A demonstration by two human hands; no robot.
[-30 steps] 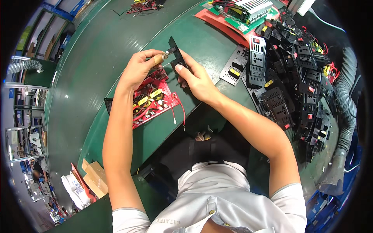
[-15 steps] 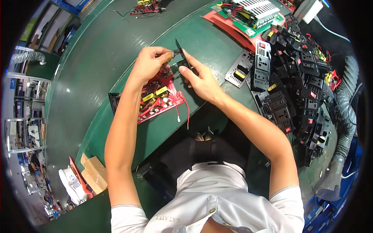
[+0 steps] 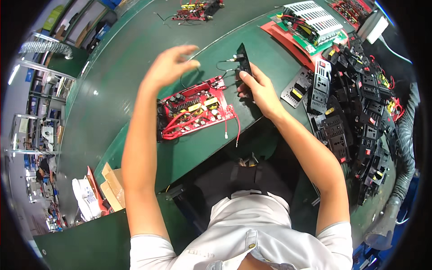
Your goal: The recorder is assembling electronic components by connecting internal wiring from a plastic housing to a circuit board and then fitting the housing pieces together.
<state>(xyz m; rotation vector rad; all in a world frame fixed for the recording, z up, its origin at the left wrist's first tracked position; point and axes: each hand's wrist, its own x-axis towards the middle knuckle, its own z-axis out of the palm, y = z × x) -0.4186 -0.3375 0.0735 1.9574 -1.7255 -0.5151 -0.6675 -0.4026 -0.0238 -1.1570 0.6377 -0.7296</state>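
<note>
My right hand [image 3: 260, 90] grips a black socket panel [image 3: 243, 60], held upright on its edge, thumb on its inner side. Thin black wires [image 3: 220, 63] run from connectors on the panel toward a red circuit board [image 3: 198, 110]. That board lies on the green bench with yellow-wrapped parts, thick red wires and a black end plate. Two loose red leads [image 3: 236, 130] hang at its right end. Above and left of the board, my left hand [image 3: 171, 67] is in the air, fingers apart, holding nothing.
A large pile of black socket panels [image 3: 355, 99] covers the right side. Behind it, a white vented metal unit [image 3: 310, 20] sits on a green board and red tray. Another red circuit board [image 3: 198, 10] lies at the far side. A cardboard box [image 3: 112, 186] stands at lower left; a grey hose [image 3: 407, 148] runs down the right.
My left hand has let go of the wire connector at the panel and drawn away to the left. The connector now sits on the panel, and more of the red board shows.
</note>
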